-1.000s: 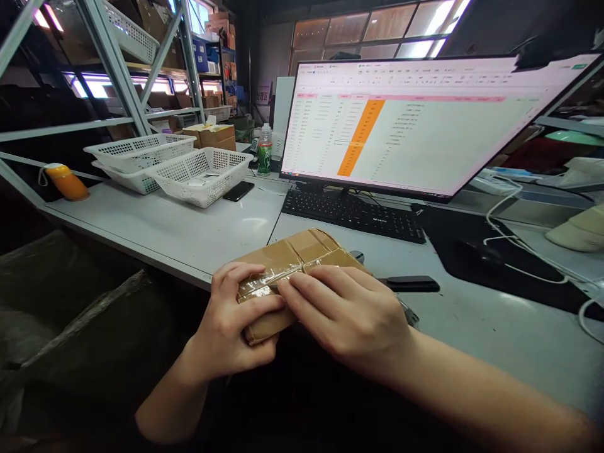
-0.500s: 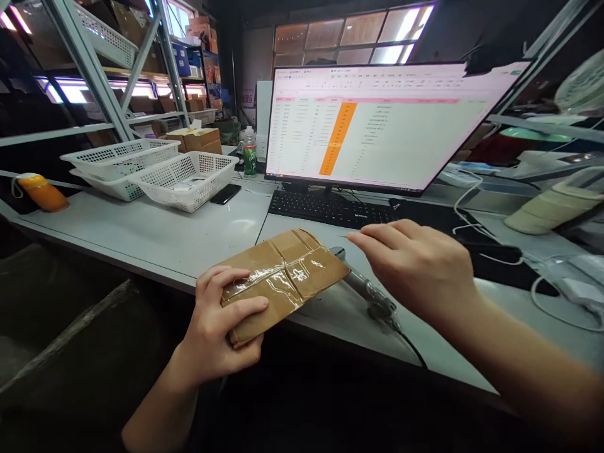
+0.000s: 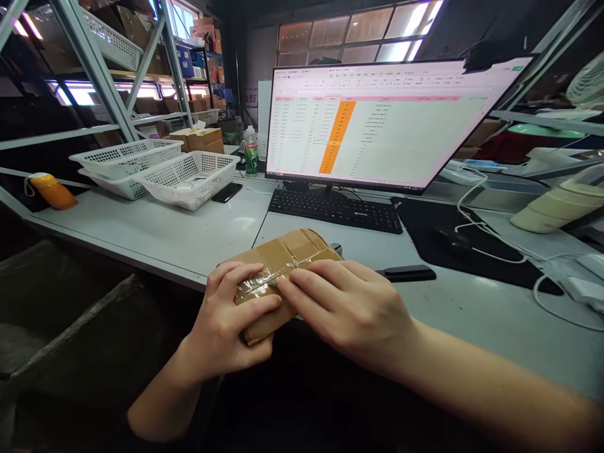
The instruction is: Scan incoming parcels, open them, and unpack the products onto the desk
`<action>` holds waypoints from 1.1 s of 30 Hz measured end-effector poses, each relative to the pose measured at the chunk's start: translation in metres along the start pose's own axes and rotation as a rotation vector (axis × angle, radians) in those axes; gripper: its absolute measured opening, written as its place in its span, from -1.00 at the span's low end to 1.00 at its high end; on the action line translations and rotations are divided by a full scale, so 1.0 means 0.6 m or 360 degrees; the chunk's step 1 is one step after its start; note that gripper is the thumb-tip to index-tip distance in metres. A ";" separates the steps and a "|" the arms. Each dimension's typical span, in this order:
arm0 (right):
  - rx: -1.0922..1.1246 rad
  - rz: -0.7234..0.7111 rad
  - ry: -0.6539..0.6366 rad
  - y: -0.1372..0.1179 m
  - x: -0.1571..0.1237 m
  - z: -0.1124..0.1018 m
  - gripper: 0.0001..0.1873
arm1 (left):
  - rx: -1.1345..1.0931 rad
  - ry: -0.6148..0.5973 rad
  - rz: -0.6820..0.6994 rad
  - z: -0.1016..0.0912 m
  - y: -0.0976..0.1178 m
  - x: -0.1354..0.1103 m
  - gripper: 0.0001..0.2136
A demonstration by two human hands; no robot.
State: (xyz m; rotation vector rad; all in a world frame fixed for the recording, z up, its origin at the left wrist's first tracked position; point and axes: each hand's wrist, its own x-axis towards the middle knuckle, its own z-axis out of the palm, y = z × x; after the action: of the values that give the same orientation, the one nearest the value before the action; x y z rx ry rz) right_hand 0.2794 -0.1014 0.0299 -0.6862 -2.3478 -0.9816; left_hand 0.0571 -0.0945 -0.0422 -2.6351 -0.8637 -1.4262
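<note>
A flat brown parcel point(image 3: 283, 258) wrapped in shiny clear tape sits at the near edge of the grey desk point(image 3: 179, 233). My left hand point(image 3: 226, 333) grips its near left end, thumb across the top. My right hand point(image 3: 344, 308) lies over the parcel's right half, its fingers pressed together on the taped seam close to my left thumb. A black handle-like tool point(image 3: 406, 273) rests on the desk just right of my right hand.
Behind the parcel stand a black keyboard point(image 3: 337, 209) and a wide monitor point(image 3: 382, 123) with a spreadsheet. White mesh baskets point(image 3: 186, 176), a phone point(image 3: 226, 192) and a green bottle point(image 3: 251, 152) sit at the left. A black mouse mat point(image 3: 467, 251) and white cables point(image 3: 509, 242) lie at the right.
Half a second ago my right hand hovered in the air to the right of the parcel; it has come back down onto the taped seam. My left hand kept its grip.
</note>
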 end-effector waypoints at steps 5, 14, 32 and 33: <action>-0.0045 -0.0023 -0.0035 -0.006 0.003 0.001 -0.82 | 0.0013 0.0009 -0.0006 0.001 -0.001 0.000 -0.65; -0.0493 0.0119 -0.0371 0.053 -0.024 -0.021 -0.72 | -0.0020 0.0062 0.0018 0.002 0.000 -0.009 -0.66; -0.0061 -0.0031 -0.0107 -0.005 -0.008 -0.016 -0.79 | 0.0051 0.0017 0.0060 0.005 0.011 -0.006 -0.64; -0.0069 -0.0035 -0.0134 -0.004 -0.007 -0.017 -0.79 | 0.0048 0.0023 0.0068 0.005 0.010 -0.006 -0.64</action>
State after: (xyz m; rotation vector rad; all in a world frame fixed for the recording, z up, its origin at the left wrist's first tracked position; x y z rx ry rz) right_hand 0.2838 -0.1117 0.0323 -0.7332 -2.4175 -1.0345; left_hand 0.0610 -0.1001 -0.0453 -2.6019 -0.8155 -1.4089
